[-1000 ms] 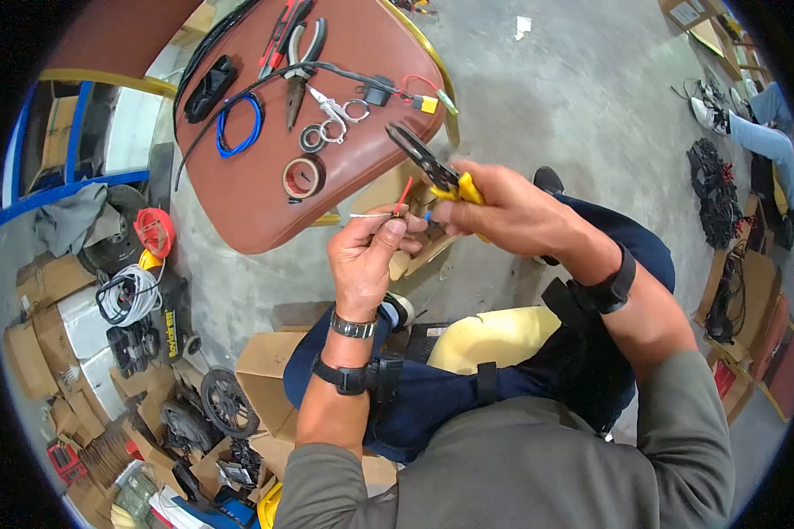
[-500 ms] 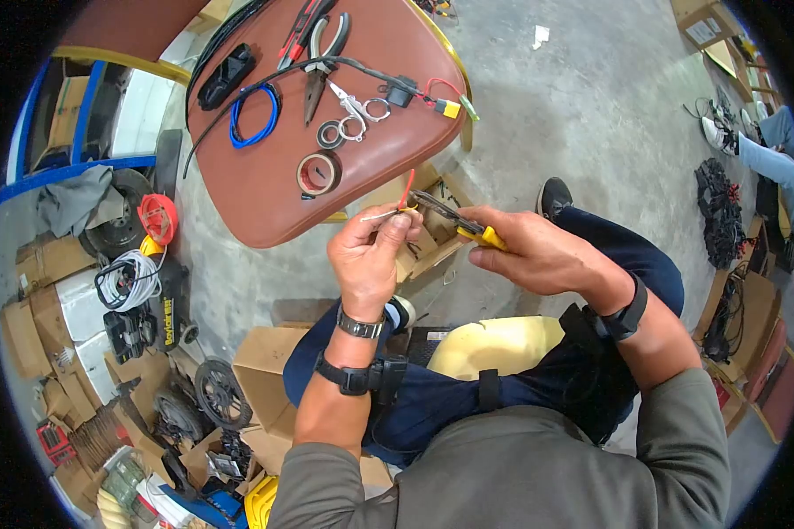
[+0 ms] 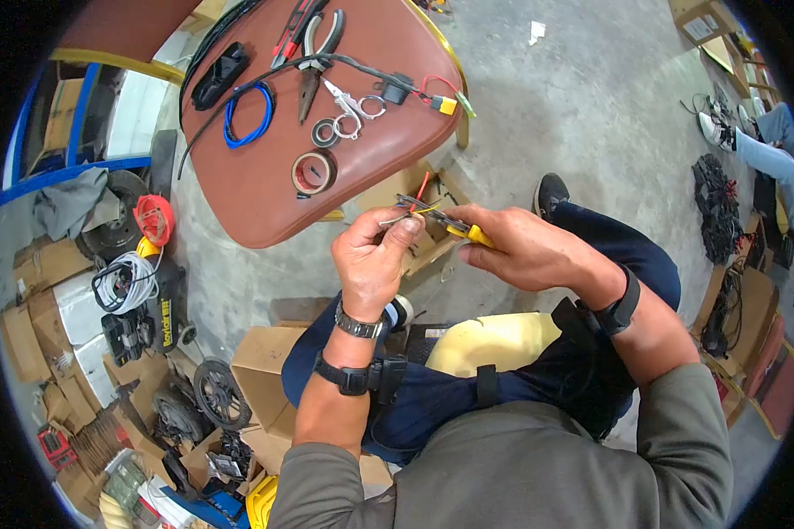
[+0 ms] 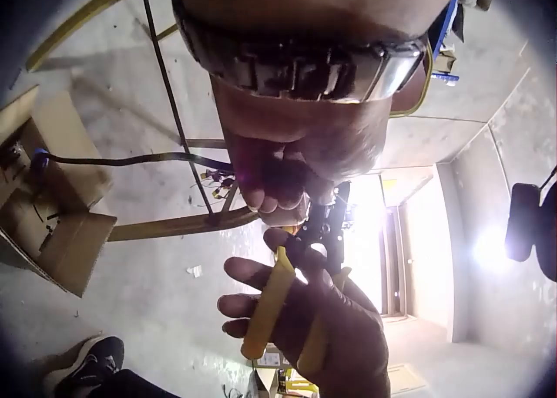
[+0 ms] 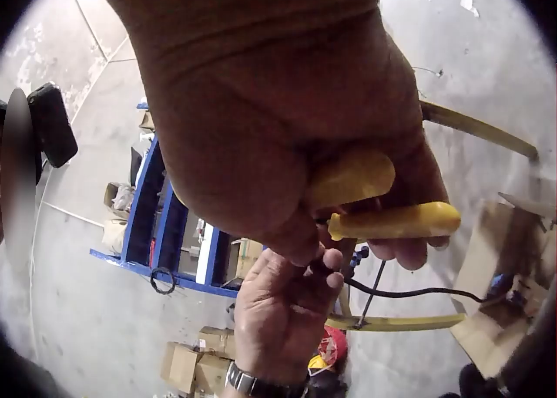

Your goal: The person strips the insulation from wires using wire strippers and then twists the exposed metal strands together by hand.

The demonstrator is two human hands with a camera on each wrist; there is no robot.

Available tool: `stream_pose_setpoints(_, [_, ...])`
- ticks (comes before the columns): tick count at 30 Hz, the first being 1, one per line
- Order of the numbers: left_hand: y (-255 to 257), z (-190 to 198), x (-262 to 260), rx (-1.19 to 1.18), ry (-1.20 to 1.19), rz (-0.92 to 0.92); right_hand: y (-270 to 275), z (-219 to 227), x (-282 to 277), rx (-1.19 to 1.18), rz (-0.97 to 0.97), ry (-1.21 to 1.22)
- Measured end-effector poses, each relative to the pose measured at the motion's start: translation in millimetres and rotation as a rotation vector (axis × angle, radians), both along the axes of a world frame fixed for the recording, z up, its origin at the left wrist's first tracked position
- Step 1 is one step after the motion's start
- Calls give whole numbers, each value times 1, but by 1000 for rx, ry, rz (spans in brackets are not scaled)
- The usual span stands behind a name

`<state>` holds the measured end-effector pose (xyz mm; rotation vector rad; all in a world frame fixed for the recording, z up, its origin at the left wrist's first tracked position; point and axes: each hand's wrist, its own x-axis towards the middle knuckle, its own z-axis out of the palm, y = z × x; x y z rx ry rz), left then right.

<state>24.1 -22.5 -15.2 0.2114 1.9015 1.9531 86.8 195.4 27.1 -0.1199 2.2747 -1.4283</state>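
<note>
My left hand point(image 3: 370, 256) pinches a bundle of thin wires between thumb and fingers; a red wire point(image 3: 423, 187) points up, and a yellow and a whitish one show beside it. My right hand point(image 3: 529, 247) grips the yellow handles point(image 3: 472, 233) of a pliers-like tool, its dark jaws lying across the wires just above the left fingertips. In the left wrist view, the right hand point(image 4: 326, 320) has its fingers around the spread yellow handles point(image 4: 271, 304). The right wrist view shows the left hand point(image 5: 283, 315) close by the tool; the jaws are hidden there.
A brown chair seat point(image 3: 238, 198) ahead holds pliers point(image 3: 309, 88), scissors point(image 3: 346, 108), tape point(image 3: 313, 172), a blue wire coil point(image 3: 229, 123) and a black cable. Below it stands an open cardboard box point(image 3: 450, 198). Boxes and wheels lie at left; another person's legs point(image 3: 763, 145) show at right.
The right hand has brought the tool leftward, from above and beside the left hand to across the wires. The left hand still pinches them. The view has shifted slightly.
</note>
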Motion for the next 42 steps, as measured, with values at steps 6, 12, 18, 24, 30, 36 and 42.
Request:
stream_pose_setpoints(6, [-3,-1,-2,-65,45,-36,-5,-7,0,5,-35,76])
stream_pose_setpoints(12, [-5,-2,-1,-80,101,-45,-8,-19,4,199,-52,318])
stream_pose_setpoints(18, [-5,-3,0,-39,131,-44,-9,-21,4,361,-62,482])
stream_pose_setpoints(24, [-3,0,0,-39,147,-35,-8,-21,3,497,-34,573])
stream_pose_setpoints(30, [-5,-1,1,-41,181,-26,-8,-16,2,598,-27,609])
stream_pose_setpoints(36, [-5,2,0,-39,203,-35,-8,-20,1,627,-31,671])
stream_pose_setpoints(42, [-4,6,1,-60,244,-34,-8,-20,1,635,-24,679])
